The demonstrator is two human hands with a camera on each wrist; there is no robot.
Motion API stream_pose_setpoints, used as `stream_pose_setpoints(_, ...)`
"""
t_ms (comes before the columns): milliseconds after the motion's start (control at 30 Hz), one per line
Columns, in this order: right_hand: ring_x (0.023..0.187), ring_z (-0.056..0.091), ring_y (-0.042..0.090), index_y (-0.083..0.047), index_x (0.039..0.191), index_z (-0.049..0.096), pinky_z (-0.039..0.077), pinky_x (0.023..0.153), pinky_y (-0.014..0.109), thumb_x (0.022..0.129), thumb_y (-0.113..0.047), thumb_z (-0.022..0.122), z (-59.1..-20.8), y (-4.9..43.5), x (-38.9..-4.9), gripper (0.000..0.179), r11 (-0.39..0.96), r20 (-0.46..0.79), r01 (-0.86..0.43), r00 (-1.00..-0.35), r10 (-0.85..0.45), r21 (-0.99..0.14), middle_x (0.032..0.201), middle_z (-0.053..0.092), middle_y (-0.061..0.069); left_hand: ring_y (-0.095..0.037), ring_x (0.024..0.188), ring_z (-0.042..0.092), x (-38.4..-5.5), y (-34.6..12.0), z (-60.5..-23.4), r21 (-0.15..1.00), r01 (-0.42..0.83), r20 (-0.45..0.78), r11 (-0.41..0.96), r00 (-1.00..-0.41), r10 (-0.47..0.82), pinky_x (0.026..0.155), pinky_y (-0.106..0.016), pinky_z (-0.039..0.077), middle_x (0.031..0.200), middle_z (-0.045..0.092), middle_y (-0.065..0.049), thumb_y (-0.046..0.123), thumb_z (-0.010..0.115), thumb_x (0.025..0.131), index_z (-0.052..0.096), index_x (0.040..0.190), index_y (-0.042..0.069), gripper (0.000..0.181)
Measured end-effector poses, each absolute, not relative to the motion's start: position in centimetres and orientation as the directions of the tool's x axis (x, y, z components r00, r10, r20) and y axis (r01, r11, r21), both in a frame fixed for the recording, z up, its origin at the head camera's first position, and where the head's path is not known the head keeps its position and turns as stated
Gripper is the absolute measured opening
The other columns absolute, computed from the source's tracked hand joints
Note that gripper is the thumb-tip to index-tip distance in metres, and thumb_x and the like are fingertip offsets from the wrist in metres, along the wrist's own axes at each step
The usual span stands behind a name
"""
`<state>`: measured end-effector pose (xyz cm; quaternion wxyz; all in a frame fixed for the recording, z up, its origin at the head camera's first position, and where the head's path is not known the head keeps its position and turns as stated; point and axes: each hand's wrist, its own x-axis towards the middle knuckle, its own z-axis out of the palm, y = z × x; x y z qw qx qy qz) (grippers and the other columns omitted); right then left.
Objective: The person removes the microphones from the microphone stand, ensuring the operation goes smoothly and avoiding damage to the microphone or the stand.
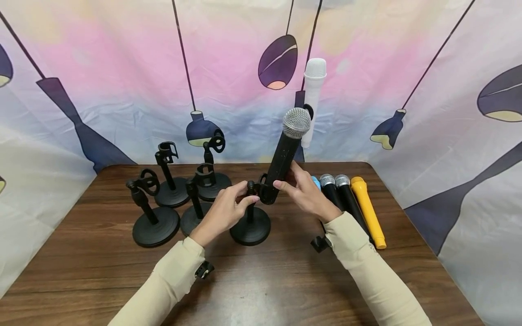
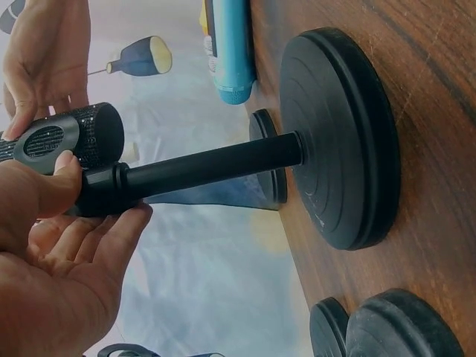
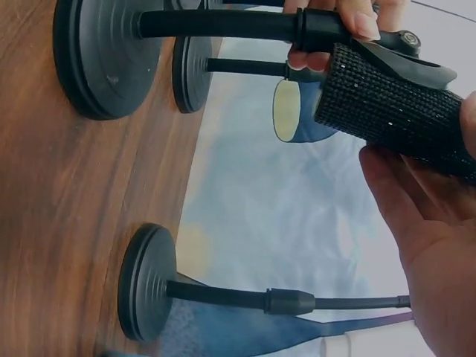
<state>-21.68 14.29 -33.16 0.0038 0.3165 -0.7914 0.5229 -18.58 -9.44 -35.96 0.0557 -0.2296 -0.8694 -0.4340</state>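
Note:
My right hand [image 1: 307, 194] holds a black microphone [image 1: 283, 156] with a silver mesh head. The microphone leans, head up and to the right, and its body is covered in small sparkly studs. My left hand [image 1: 224, 208] pinches the top of a black desktop microphone stand [image 1: 250, 231] just under its clip, and the round base rests on the table. In the right wrist view, the stand's clip [image 3: 416, 71] lies along the microphone's lower body. From the left wrist view, the clip's oval loop shows against the studs; whether it wraps round the body I cannot tell.
Several black stands [image 1: 157, 226] with clips stand to the left on the wooden table [image 1: 102, 271]. A white microphone [image 1: 314, 90] is held upright at the back. On the right lie a yellow microphone [image 1: 369, 213], two black ones and a blue one [image 2: 232, 52]. A printed curtain hangs behind.

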Motion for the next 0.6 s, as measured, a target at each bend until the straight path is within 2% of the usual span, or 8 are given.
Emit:
stream_pose_setpoints(233,0.121,0.06,0.028,-0.009,0.157,0.026,0.051,0.096,0.044,0.106,-0.014,0.057,-33.0,14.9,-21.9,0.06,0.205,0.315,-0.472,-0.796,-0.517,-0.857,0.136,0.054,0.017,-0.025,0.081,0.069,-18.7,-9.4,-36.0,0.736,0.45,0.292,0.507,-0.885,0.362,0.072,-0.038,0.049,0.103,0.075,-0.004,0.024,0.061,0.103,0.061,0.103,0.014,0.01)
stream_pose_setpoints(600,0.115,0.064,0.032,-0.002,0.151,0.04,0.053,0.092,0.04,0.106,-0.006,0.053,-32.1,15.6,-22.1,0.047,0.198,0.41,-0.557,-0.768,-0.492,-0.806,0.13,0.06,0.022,-0.019,0.075,0.065,-18.6,-9.4,-36.1,0.723,0.443,0.287,0.53,-0.89,0.353,0.071,-0.037,0.048,0.098,0.074,-0.001,0.025,0.062,0.103,0.061,0.101,0.013,0.012)
